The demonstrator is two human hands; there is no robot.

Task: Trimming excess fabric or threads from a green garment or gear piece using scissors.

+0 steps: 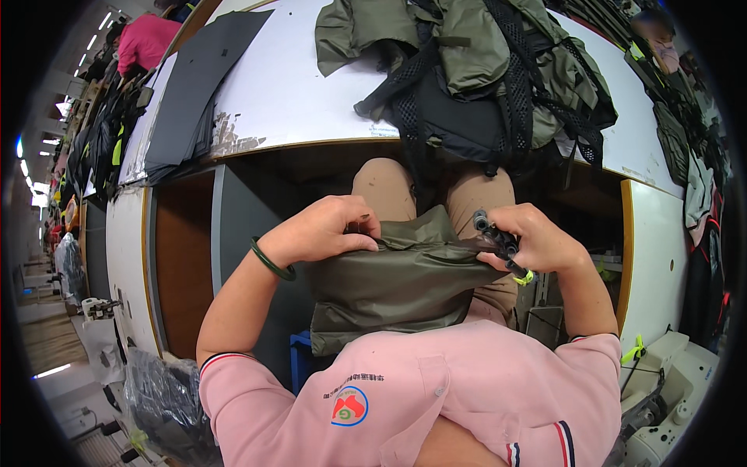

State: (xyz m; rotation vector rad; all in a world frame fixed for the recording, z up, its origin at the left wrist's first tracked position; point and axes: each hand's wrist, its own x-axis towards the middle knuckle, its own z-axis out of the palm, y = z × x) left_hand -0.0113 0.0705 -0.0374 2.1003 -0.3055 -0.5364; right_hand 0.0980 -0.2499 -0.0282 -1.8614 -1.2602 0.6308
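Observation:
An olive-green piece of smooth fabric (389, 284) is spread over my lap, creased along its upper edge. My left hand (331, 226), with a dark green bangle on the wrist, is closed in a pinch on the fabric's upper left edge. At the upper right corner, my right hand (533, 237) grips a small black hand tool (498, 237) with rounded ends and a yellow-green tie. I cannot make out the tool's exact kind. The thumb of that hand lies against the fabric's edge, and the tool partly covers this corner.
Olive and black bags with mesh straps (482, 78) are heaped on the white table (303, 93) in front of me. Dark grey sheets (194, 86) lie at its left. A sewing machine (661, 409) stands at lower right. Other people are at the far left and far right.

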